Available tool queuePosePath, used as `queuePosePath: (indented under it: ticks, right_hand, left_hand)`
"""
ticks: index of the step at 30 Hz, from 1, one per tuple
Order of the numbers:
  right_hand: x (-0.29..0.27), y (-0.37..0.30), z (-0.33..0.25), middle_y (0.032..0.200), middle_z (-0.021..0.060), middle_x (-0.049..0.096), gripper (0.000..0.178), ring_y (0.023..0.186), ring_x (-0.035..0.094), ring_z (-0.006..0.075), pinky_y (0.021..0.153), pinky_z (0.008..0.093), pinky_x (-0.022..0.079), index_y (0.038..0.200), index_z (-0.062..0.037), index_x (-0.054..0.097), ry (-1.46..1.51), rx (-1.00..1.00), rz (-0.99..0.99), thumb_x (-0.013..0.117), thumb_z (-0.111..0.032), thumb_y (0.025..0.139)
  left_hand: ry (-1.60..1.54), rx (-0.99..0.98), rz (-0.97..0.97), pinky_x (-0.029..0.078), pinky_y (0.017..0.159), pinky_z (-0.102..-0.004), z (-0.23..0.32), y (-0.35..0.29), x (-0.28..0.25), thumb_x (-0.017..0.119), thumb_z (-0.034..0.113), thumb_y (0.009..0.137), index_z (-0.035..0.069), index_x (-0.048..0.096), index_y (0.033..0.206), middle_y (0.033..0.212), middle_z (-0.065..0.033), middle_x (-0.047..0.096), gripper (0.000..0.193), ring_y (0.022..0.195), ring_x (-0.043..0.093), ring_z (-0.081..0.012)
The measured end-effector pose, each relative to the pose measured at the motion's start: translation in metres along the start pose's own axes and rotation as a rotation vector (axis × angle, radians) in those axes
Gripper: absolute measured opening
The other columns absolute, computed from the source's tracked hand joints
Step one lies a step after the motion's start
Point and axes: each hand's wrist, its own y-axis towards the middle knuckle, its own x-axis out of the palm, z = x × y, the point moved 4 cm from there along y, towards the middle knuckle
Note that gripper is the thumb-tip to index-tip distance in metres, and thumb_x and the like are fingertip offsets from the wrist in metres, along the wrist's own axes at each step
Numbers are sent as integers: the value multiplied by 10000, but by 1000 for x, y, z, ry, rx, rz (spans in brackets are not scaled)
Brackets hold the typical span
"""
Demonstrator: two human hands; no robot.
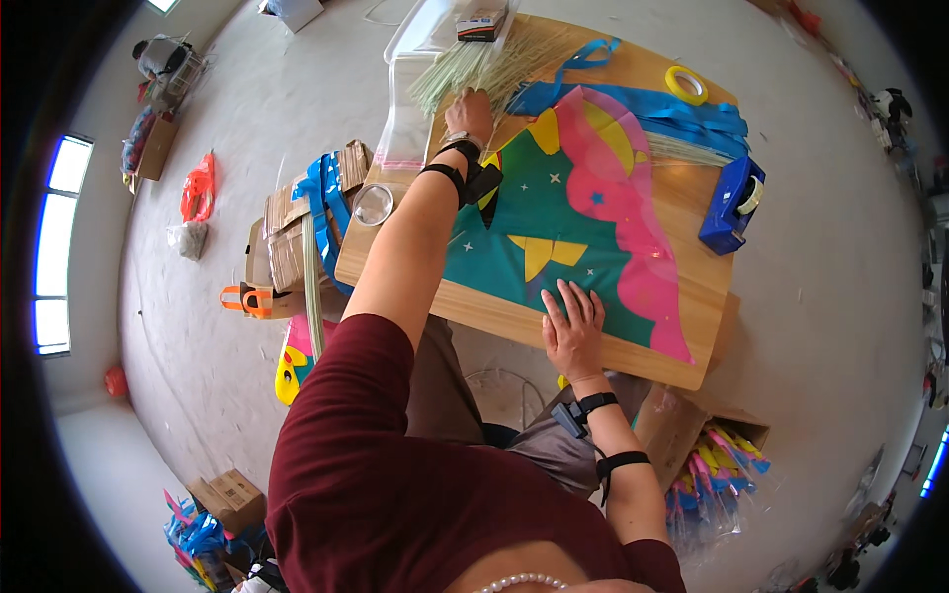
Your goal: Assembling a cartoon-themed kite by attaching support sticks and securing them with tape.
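A printed kite sail (pixel 499 252), green with pink scallops, yellow shapes and small stars, lies spread on the wooden table. My right hand (pixel 575 331) rests flat on its near edge, fingers stretched out, holding nothing. Stretched far forward, my left hand (pixel 470 114) is at a bundle of thin pale-green rods (pixel 470 74) near the table's far left. Its fingers are curled down at the rods; the fingertips are partly hidden, so how many rods they hold cannot be made out.
On the wooden table (pixel 682 371) are blue strips (pixel 692 124), a yellow tape roll (pixel 686 85), a blue tape dispenser (pixel 730 206), a clear round dish (pixel 373 205) and a small black box (pixel 480 22). Cardboard (pixel 287 237) stands left; a carton of packed colourful items (pixel 717 465) stands lower right.
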Motion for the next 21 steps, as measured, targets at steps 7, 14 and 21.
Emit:
queuePosePath:
  ticks: [7,14,21]
  right_hand:
    - [-2,3,-2,1468,108,506,446,1358,462,301,1161,548,289,1389,-175,558,8,-14,21,586,-222,946]
    - [-3,-3,-7,1473,100,502,515,1356,464,293,1165,543,288,1449,-147,511,40,-33,27,610,-209,947]
    - [-24,-11,33,1267,118,623,480,1083,633,222,915,348,512,1442,-39,495,749,424,422,614,-237,1021]
  left_hand:
    - [-42,-28,30,559,825,-486,-5,0,-8,590,120,888,62,696,965,1074,-172,679,143,1027,675,-385]
    - [-379,185,121,540,790,-476,22,-75,-41,618,140,883,27,684,926,978,-188,681,139,943,655,-387]
    - [-857,268,-541,518,670,-311,50,-240,-114,611,49,950,-3,604,954,825,-95,649,52,760,675,-173]
